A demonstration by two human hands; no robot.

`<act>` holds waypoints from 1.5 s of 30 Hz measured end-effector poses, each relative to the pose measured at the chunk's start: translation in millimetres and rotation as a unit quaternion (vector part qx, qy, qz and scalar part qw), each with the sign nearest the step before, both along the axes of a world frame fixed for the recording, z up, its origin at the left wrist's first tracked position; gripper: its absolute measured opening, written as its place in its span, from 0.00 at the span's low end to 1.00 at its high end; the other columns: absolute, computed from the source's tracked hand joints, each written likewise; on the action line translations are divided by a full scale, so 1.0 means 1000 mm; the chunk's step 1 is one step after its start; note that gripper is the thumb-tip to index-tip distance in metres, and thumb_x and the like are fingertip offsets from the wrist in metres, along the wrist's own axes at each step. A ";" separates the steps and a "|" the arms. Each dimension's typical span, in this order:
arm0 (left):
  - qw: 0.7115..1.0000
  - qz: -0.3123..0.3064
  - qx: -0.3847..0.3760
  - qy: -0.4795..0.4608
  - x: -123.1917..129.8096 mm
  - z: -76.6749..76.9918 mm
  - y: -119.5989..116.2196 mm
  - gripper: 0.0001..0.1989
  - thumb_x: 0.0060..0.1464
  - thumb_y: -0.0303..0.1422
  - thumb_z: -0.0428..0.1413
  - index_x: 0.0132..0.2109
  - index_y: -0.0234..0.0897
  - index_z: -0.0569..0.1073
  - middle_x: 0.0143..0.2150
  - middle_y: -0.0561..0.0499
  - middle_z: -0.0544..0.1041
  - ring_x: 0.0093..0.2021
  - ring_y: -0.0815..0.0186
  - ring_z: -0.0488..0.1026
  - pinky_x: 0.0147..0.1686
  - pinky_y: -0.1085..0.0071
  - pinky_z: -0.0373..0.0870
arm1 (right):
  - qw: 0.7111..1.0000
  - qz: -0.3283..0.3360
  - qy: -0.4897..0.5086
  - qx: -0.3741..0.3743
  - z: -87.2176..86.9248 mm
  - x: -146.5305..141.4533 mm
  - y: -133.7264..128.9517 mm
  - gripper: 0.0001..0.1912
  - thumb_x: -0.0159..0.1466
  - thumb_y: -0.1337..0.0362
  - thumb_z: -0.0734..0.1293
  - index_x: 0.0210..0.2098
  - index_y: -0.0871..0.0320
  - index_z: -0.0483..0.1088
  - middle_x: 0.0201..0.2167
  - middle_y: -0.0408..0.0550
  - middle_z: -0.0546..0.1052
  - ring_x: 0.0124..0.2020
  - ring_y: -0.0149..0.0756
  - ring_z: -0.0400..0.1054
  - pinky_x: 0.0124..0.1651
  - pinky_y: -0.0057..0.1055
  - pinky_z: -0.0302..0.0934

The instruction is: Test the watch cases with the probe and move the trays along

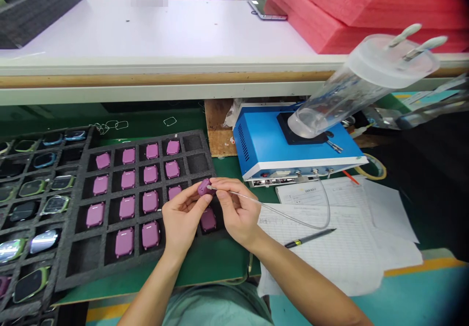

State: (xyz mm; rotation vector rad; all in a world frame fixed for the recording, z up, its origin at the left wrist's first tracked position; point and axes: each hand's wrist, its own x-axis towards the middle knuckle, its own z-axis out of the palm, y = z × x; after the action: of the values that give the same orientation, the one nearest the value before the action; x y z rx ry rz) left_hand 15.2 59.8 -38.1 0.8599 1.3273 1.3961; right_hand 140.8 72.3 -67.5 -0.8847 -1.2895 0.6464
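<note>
My left hand (183, 218) pinches a small purple watch case (204, 187) between thumb and fingers, above the right part of a dark foam tray (84, 256). Closed around the end of a thin clear tube (289, 217), my right hand (238, 210) brings its tip against the case; whether the tip enters it, I cannot tell. The tube loops back to the front of a blue box-shaped machine (271, 143). Several more purple watch cases (127, 207) lie in the tray's compartments, some partly hidden behind my hands.
Left of this tray, another foam tray (27, 228) holds assorted watches. Papers (322, 257) with a black pen (309, 238) lie to the right. A clear cylinder (344, 87) leans above the machine. Red foam blocks (351, 4) and a phone (268, 9) rest on the raised shelf; a person sits beyond.
</note>
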 end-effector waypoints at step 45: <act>1.000 0.000 0.028 0.012 -0.001 -0.002 0.004 0.17 0.43 0.31 0.76 0.43 0.44 0.88 0.42 0.48 0.88 0.39 0.66 0.86 0.43 0.79 0.82 | 1.000 0.017 0.016 0.006 0.004 0.000 0.003 0.10 0.71 0.73 0.67 0.46 0.53 0.77 0.44 0.49 0.82 0.48 0.38 0.79 0.53 0.39 0.77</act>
State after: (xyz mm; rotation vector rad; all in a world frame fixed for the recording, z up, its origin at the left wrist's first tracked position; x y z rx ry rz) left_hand 14.1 64.3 -40.4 0.9155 1.3112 1.4327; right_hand 141.2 75.6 -63.2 -0.8411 -1.2807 0.6771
